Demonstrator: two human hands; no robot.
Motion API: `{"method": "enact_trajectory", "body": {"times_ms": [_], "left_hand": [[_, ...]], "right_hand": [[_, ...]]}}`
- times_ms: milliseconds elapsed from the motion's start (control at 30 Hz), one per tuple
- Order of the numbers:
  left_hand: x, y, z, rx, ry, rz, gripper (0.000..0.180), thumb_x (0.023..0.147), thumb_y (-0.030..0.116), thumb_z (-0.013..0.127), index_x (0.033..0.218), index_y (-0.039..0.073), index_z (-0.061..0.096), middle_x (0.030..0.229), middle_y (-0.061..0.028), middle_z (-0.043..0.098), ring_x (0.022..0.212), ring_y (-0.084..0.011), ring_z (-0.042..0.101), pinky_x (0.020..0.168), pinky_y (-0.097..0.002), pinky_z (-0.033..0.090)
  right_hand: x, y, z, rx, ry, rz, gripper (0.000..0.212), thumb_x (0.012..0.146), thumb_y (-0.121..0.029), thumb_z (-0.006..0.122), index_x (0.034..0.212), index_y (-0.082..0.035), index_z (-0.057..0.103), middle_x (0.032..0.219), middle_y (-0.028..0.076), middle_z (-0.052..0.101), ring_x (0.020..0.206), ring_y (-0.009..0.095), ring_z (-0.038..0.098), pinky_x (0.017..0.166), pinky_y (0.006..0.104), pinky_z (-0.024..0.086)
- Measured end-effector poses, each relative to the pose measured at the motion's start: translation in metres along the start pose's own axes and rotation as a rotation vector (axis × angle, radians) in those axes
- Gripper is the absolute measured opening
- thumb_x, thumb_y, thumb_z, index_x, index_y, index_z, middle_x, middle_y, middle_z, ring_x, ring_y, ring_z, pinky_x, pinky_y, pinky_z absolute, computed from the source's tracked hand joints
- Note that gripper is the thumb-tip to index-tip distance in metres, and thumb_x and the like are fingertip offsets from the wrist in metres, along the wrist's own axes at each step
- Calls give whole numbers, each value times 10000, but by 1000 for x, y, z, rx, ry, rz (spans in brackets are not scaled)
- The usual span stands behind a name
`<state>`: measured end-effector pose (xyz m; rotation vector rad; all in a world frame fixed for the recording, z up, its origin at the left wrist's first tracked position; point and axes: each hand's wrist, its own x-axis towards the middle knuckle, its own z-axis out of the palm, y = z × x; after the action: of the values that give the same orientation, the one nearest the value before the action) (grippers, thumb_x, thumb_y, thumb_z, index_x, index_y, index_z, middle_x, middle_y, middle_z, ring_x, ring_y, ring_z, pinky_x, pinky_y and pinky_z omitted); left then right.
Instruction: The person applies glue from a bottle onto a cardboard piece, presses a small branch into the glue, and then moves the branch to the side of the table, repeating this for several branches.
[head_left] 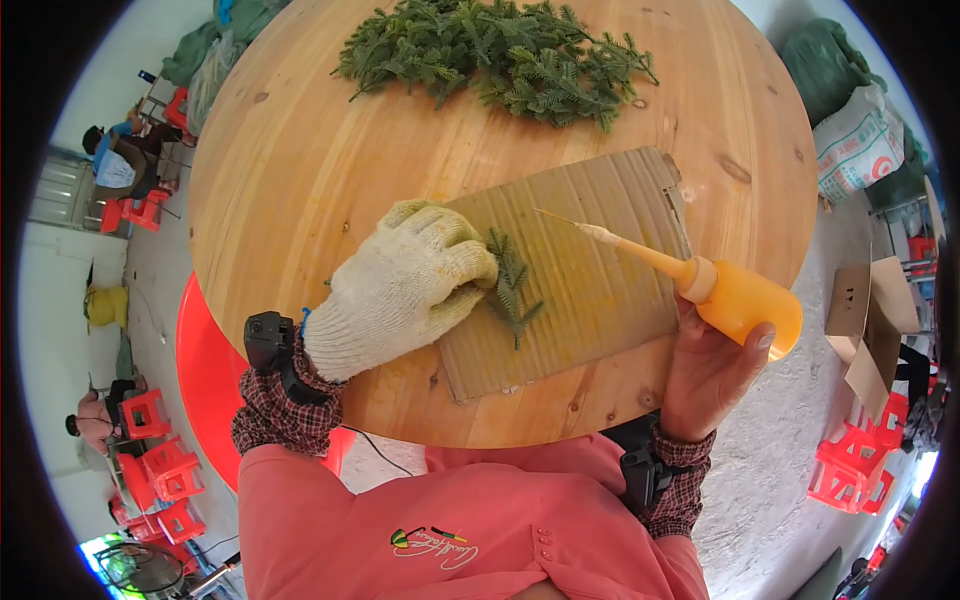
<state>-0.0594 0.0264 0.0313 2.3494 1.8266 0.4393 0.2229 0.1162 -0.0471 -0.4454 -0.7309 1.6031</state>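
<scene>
My left hand, in a white knitted glove, is closed over one end of a small green fir sprig. The sprig lies against a worn sheet of corrugated cardboard with yellowish stains. My bare right hand grips an orange squeeze bottle from beneath, thumb on its base side. The bottle is tilted, its long thin nozzle pointing left above the cardboard, tip apart from the sprig. Part of the sprig under the glove is hidden.
A pile of fir sprigs sits at the far side of the round wooden table. A red stool stands at its left edge. An opened carton and red stools are on the right. Other people sit far left.
</scene>
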Motion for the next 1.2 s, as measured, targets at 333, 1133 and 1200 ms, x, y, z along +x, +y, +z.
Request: {"method": "enact_trajectory", "body": {"times_ms": [333, 1133, 1200], "left_hand": [[-3, 0, -9, -1, -68, -32, 171, 792, 154, 693, 948, 108, 641, 1023, -77, 609, 1089, -295, 569, 1015, -446, 419], [-21, -7, -29, 141, 2, -257, 513, 760, 137, 704, 1257, 107, 581, 1247, -147, 558, 1217, -371, 509, 1031, -443, 424], [-20, -6, -31, 123, 35, -249, 526, 759, 130, 705, 1269, 112, 578, 1255, -146, 557, 1225, -372, 506, 1036, -444, 423]], "right_hand": [[0, 0, 0, 36, 0, 18, 493, 1011, -414, 554, 1373, -90, 471, 1349, 125, 563, 1187, 270, 584, 958, 432, 528], [2, 0, -9, -28, -24, 23, 520, 1016, -395, 545, 1407, -68, 441, 1393, 151, 533, 1279, 318, 540, 1047, 508, 489], [2, 1, -7, -33, -21, 32, 520, 1016, -392, 546, 1407, -67, 439, 1394, 152, 533, 1276, 318, 543, 1043, 505, 493]]}}
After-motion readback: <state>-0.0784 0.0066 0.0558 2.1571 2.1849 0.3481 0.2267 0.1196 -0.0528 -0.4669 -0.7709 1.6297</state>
